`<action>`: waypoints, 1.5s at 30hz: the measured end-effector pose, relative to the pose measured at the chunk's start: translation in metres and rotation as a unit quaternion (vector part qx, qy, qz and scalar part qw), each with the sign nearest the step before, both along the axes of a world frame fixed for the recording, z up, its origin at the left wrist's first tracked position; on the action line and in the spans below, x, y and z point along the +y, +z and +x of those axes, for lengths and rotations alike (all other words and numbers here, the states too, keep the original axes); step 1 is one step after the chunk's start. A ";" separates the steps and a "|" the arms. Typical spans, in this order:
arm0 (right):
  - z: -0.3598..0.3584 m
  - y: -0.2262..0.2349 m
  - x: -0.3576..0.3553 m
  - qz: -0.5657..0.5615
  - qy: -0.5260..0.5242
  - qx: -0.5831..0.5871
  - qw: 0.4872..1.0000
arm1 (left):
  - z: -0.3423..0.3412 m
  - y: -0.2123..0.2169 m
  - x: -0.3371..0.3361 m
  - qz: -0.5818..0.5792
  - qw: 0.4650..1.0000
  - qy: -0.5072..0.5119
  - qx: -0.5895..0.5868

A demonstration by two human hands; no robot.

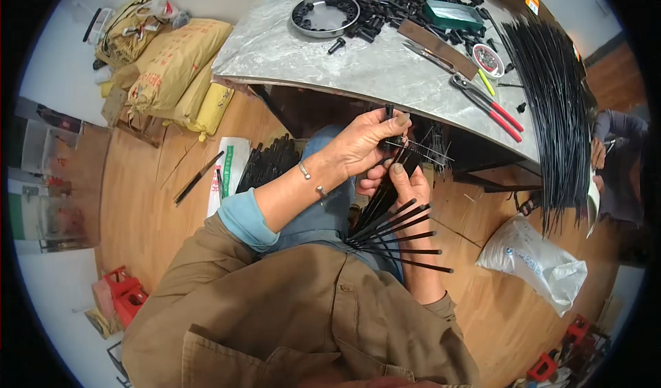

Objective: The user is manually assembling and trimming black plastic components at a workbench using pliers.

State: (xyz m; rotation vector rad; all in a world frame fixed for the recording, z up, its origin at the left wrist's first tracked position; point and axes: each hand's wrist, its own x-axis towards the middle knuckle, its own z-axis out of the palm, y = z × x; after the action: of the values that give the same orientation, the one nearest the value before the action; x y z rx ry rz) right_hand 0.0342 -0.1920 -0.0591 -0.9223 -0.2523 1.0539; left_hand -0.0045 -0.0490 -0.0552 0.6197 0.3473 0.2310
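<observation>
My left hand [359, 143], with a metal bangle at the wrist, pinches a small black cylindrical fitting [390, 111] between thumb and fingers. Just below and to the right, my right hand [413, 183] is closed, thumb pressed down on thin black rods. Thin wire-like pieces [428, 152] stick out to the right from between the hands. A bundle of black rods [406, 240] fans out over my lap, its blunt ends crossing my right forearm. Exactly how the fitting and rods meet is hidden by my fingers.
The grey table [275, 54] ahead holds many black fittings [385, 9], a round metal dish [325, 15], red-handled pliers [487, 109] and scissors [430, 56]. Long black rods [547, 112] overhang its right edge. Sacks [179, 71] stand left; a white bag [533, 260] lies right. Another person [620, 147] sits far right.
</observation>
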 end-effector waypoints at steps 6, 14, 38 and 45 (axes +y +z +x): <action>0.011 -0.002 -0.004 0.008 -0.028 0.026 0.999 | 0.014 0.002 -0.003 0.027 0.998 -0.028 0.054; 0.019 -0.013 -0.008 0.004 -0.047 0.043 0.998 | 0.031 -0.004 -0.005 0.057 0.996 -0.017 0.069; 0.017 -0.016 -0.004 0.003 -0.036 0.050 0.998 | 0.031 0.002 -0.008 0.145 0.978 0.036 0.146; 0.016 -0.018 -0.004 0.001 -0.031 0.037 0.999 | 0.033 0.001 -0.009 0.147 0.979 0.047 0.135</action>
State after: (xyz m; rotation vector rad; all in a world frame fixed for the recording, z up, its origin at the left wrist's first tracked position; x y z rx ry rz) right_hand 0.0501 -0.1955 -0.0766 -0.8819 -0.1616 1.0287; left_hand 0.0281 -0.0583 -0.0541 0.9304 0.6113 0.2921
